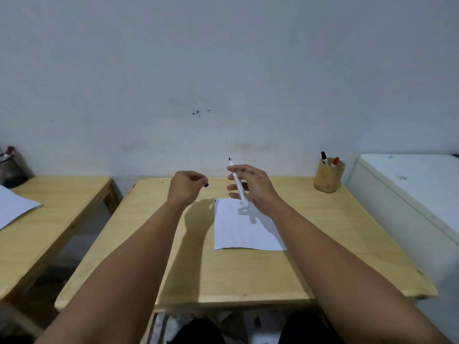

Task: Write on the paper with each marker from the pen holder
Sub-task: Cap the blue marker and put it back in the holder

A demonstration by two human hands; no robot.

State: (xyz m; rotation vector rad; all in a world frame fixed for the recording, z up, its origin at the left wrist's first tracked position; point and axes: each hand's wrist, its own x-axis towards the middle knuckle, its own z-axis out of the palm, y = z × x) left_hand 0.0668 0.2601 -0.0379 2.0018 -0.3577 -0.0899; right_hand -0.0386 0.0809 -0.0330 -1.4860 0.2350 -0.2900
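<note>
A white sheet of paper (243, 227) lies on the wooden table (323, 244). Above its far edge my right hand (253, 187) holds a white marker (237, 181) with its dark tip uncapped and pointing up. To the left, my left hand (186, 186) is closed around the marker's dark purple cap (206, 184), which peeks out at the fingertips. The hands are a short gap apart. A round wooden pen holder (327, 178) stands at the table's far right corner with a black-capped marker (323, 157) and a red-capped marker (334, 162) in it.
A second wooden table (49, 219) stands to the left with a sheet of paper (12, 207) and a dark mesh pen holder (10, 170). A white cabinet (409, 194) is close on the right. A pale wall runs behind the tables.
</note>
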